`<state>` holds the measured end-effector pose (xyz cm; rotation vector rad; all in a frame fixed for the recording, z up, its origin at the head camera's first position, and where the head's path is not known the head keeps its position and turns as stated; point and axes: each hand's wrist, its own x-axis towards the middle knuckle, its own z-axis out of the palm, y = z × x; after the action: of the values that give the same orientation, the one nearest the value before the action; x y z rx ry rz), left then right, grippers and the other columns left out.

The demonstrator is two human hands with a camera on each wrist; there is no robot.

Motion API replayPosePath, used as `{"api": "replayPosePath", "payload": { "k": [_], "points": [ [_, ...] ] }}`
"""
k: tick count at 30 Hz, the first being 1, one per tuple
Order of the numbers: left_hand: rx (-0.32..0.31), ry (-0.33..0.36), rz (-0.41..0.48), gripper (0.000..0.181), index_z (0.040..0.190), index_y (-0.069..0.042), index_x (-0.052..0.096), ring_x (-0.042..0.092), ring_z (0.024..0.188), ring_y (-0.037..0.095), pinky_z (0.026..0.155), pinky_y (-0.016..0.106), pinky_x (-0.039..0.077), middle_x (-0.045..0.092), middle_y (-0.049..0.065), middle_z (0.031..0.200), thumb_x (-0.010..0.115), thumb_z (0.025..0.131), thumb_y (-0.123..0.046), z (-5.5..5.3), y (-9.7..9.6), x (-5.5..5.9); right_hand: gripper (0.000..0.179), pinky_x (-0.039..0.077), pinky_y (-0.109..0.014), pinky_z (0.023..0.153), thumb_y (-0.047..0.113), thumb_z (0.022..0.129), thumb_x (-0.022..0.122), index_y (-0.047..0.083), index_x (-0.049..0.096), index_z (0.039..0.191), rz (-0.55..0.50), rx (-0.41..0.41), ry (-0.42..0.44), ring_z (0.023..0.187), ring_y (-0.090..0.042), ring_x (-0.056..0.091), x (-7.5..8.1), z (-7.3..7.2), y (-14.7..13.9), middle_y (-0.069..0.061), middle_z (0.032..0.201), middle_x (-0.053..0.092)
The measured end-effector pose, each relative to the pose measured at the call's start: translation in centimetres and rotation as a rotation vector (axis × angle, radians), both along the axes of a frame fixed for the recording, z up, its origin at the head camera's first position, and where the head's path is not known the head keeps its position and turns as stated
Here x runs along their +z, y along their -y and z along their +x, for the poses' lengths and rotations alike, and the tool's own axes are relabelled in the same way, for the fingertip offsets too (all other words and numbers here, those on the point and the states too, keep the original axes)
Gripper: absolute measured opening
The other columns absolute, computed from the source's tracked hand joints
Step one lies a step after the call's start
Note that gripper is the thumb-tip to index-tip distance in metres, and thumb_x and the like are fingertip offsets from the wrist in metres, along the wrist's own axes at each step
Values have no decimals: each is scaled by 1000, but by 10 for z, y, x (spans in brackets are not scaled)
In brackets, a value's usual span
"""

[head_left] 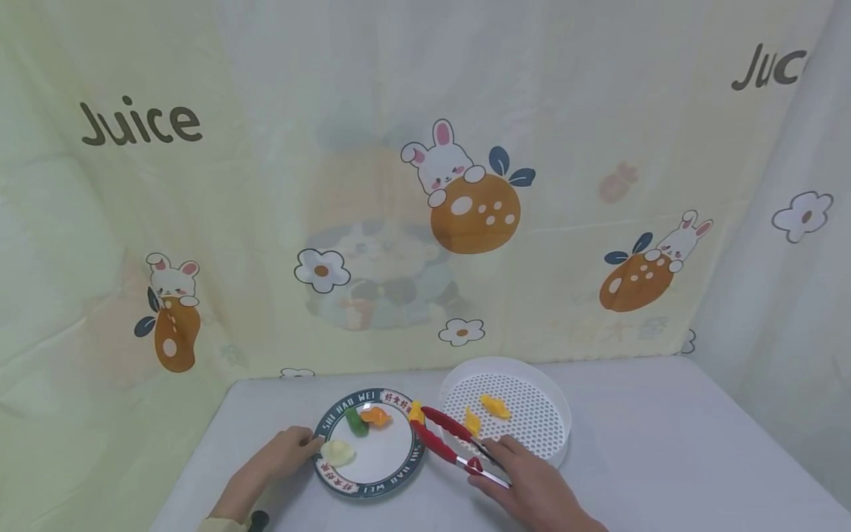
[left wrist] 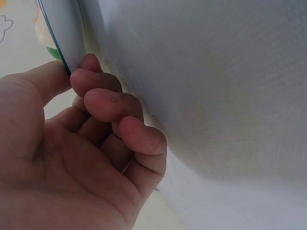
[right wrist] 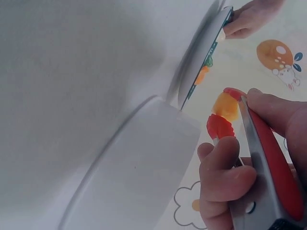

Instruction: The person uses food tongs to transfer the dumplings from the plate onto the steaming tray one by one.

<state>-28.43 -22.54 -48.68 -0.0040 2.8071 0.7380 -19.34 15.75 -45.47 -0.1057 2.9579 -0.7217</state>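
Observation:
My left hand [head_left: 289, 452] pinches the left rim of a round plate [head_left: 382, 458] with a dark patterned border. In the left wrist view, the thumb [left wrist: 55, 79] and fingertips meet at the plate's edge. On the plate lie a green piece [head_left: 357, 422], an orange piece [head_left: 376, 417] and a pale, whitish piece [head_left: 337, 453]. My right hand [head_left: 532, 484] grips red-tipped metal tongs [head_left: 435, 443]. Between the tongs' tips is a small yellow piece [right wrist: 225, 106], over the plate's right rim in the head view.
Right of the plate stands a round white basket [head_left: 564, 421] with a perforated bottom. Two yellow pieces [head_left: 495, 406] lie in it, the tongs passing over its left side. Behind the white table [head_left: 665, 443] hangs a printed curtain [head_left: 266, 185].

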Motion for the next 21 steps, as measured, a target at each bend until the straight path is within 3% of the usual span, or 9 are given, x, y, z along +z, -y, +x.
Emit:
{"api": "replayPosePath", "payload": {
  "k": [15, 21],
  "points": [
    [2, 11, -4, 30, 82, -11, 60, 52, 71, 16, 65, 31, 46, 57, 3, 74, 55, 102, -32, 0, -1, 1, 77, 53, -56, 94, 66, 79, 72, 18, 61, 137, 39, -46, 19, 120, -33, 59, 4, 2, -14, -12, 139, 60],
    [0, 15, 2, 29, 85, -9, 62, 54, 72, 16, 66, 33, 48, 59, 3, 76, 56, 102, -32, 0, 0, 0, 79, 55, -53, 91, 67, 78, 72, 18, 60, 138, 50, -78, 17, 111, -28, 60, 6, 2, -24, -10, 136, 60]
  ]
}}
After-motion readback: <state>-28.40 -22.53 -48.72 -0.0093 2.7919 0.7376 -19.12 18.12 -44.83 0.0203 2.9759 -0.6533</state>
